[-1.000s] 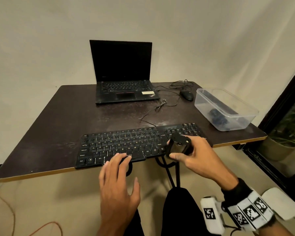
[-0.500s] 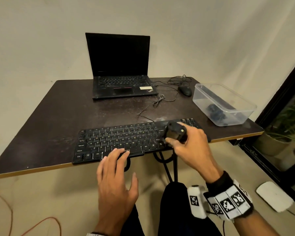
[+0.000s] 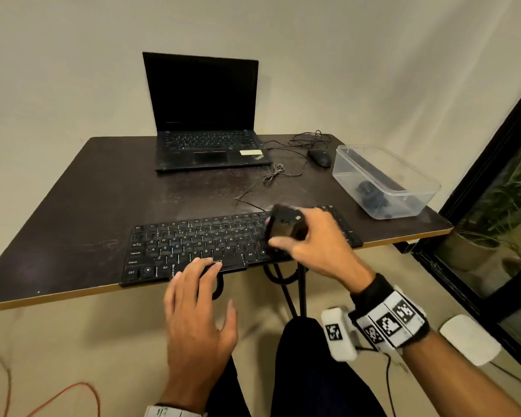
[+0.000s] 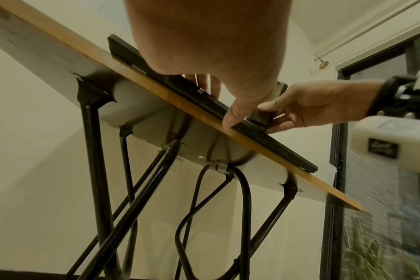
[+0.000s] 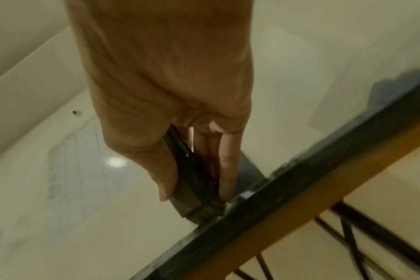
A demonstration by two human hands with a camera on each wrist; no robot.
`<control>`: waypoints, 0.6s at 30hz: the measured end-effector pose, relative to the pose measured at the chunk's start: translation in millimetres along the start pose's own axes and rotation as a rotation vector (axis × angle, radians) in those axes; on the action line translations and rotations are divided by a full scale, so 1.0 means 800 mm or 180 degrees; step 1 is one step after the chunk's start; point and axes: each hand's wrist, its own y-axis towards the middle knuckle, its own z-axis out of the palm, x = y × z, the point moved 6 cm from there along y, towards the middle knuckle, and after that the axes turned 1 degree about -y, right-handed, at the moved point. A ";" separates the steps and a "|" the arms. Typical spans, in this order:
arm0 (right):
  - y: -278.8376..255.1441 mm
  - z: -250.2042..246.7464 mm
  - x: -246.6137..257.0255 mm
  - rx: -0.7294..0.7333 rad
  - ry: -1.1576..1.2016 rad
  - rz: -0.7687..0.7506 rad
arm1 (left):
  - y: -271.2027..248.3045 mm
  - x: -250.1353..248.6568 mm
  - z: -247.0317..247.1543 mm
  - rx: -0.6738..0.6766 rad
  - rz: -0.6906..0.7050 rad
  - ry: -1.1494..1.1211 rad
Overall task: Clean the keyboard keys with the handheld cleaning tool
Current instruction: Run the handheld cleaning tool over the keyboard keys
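A black keyboard [image 3: 199,245] lies along the near edge of the dark table [image 3: 88,212]. My right hand [image 3: 316,245] grips a black handheld cleaning tool [image 3: 286,225] set down on the keys right of the keyboard's middle. From the left wrist view the tool [image 4: 261,115] shows bristles touching the keyboard [image 4: 204,106]. From the right wrist view, thumb and fingers clasp the tool [image 5: 192,181] against the keyboard's edge [image 5: 300,189]. My left hand [image 3: 196,299] rests its straight fingers on the keyboard's front edge near the space bar.
A black laptop [image 3: 205,115] stands open at the back of the table. A wired mouse [image 3: 319,158] and loose cables [image 3: 280,173] lie to its right. A clear plastic tub [image 3: 385,182] with dark items sits at the right edge.
My right hand has slid the tool from the keyboard's front edge farther back onto the keys. The left hand stays on the front edge.
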 end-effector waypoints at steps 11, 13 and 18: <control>-0.028 -0.065 -0.070 -0.0594 -0.0202 0.0541 | 0.000 -0.001 -0.001 0.0001 -0.0031 0.0013; -0.039 -0.062 -0.074 -0.0559 -0.0041 0.0511 | 0.000 -0.002 0.000 -0.0004 -0.0049 0.0022; -0.044 -0.052 -0.074 -0.0407 0.0294 0.0446 | 0.000 -0.002 0.000 0.0022 -0.0063 0.0083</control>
